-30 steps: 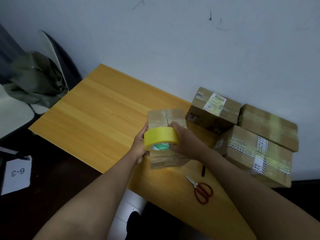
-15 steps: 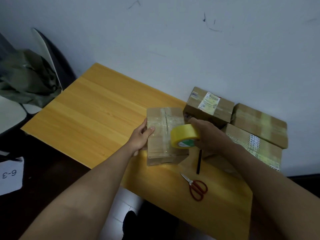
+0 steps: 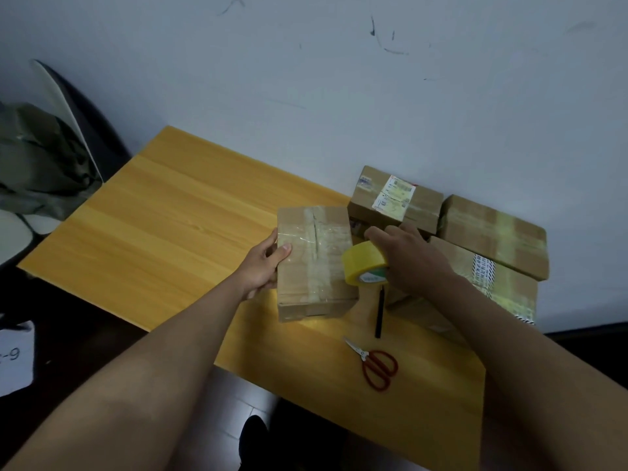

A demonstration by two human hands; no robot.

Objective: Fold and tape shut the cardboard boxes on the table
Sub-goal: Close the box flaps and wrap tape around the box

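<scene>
A small cardboard box (image 3: 316, 263) stands on the wooden table (image 3: 163, 229), flaps closed, with clear tape across its top seam. My left hand (image 3: 265, 263) holds its left side, thumb lying on the top. My right hand (image 3: 407, 256) grips a yellow tape roll (image 3: 363, 261) at the box's right edge, just above the table. Three taped boxes lie at the right: a labelled box (image 3: 397, 202), a plain box (image 3: 492, 236) and a box with striped tape (image 3: 489, 283).
Red-handled scissors (image 3: 375, 363) and a black pen (image 3: 380, 311) lie on the table near the front edge. A chair with green cloth (image 3: 40, 164) stands at the left. The wall runs right behind the boxes. A paper label (image 3: 13, 358) lies on the floor.
My right hand has carried the tape roll from over the box's front to its right side and lowered it. My left hand stays on the box's left side.
</scene>
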